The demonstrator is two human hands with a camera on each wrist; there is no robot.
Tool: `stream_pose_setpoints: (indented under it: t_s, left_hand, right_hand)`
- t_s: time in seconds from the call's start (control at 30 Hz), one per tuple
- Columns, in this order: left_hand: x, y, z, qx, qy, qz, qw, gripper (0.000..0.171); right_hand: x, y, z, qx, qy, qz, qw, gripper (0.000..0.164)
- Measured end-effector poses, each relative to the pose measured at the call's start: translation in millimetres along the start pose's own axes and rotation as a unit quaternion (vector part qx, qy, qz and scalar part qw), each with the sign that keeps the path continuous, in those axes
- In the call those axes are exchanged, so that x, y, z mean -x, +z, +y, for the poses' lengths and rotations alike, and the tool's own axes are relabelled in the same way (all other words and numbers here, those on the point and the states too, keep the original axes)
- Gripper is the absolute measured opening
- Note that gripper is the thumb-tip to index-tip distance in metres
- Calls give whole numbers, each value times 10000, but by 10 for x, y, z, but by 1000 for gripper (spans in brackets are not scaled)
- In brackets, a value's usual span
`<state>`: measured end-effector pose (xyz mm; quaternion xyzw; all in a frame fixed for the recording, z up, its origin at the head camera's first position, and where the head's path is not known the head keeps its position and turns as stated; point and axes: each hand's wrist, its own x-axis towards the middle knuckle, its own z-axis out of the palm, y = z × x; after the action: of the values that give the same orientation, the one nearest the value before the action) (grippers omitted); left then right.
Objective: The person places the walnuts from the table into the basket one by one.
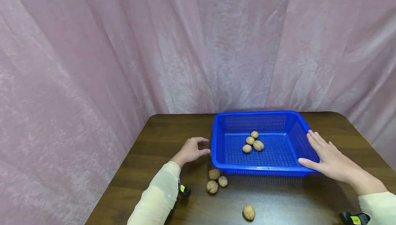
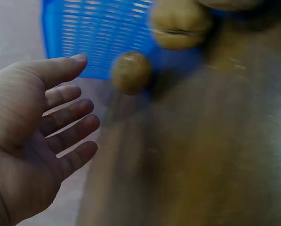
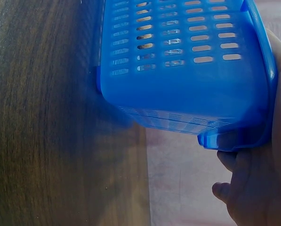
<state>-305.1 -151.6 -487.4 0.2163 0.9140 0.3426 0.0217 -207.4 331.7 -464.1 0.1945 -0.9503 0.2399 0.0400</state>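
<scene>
A blue plastic basket (image 1: 260,168) with slotted walls stands on the table, and several walnuts (image 1: 258,145) lie inside it. My left hand (image 1: 191,150) is just off the basket's left side, its fingers loosely bent and apart, holding nothing. In the left wrist view a walnut (image 2: 131,73) lies beyond the fingertips, close to the basket's wall. Three walnuts (image 1: 212,186) are grouped outside the front left corner. My right hand (image 1: 332,161) rests on the right rim with straight fingers; in the right wrist view the rim (image 3: 267,70) partly hides it.
A lone walnut (image 1: 249,212) lies nearer the table's front. The brown wooden table (image 1: 173,128) ends at its back edge before a pink curtain (image 1: 185,63). Dark wrist devices (image 1: 184,190) sit below both sleeves.
</scene>
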Motion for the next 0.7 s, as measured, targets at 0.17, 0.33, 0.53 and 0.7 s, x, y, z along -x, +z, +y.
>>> stream_pose_setpoints:
  t_s: [0.17, 0.33, 0.53, 0.7]
  left_hand:
    - [10, 205, -157, -57, 133, 53, 9999, 49]
    - [1, 313, -236, -67, 283, 144, 9995, 51]
    - [-21, 362, -258, -179, 316, 123, 9993, 48]
    - [-45, 392, -281, -337, 406, 165, 9985, 41]
  right_hand:
    - [3, 9, -4, -12, -15, 15, 10000, 94]
    - [4, 15, -7, -23, -21, 30, 10000, 94]
    - [4, 19, 3, -9, -21, 45, 10000, 94]
    - [3, 19, 7, 8, -35, 66, 10000, 94]
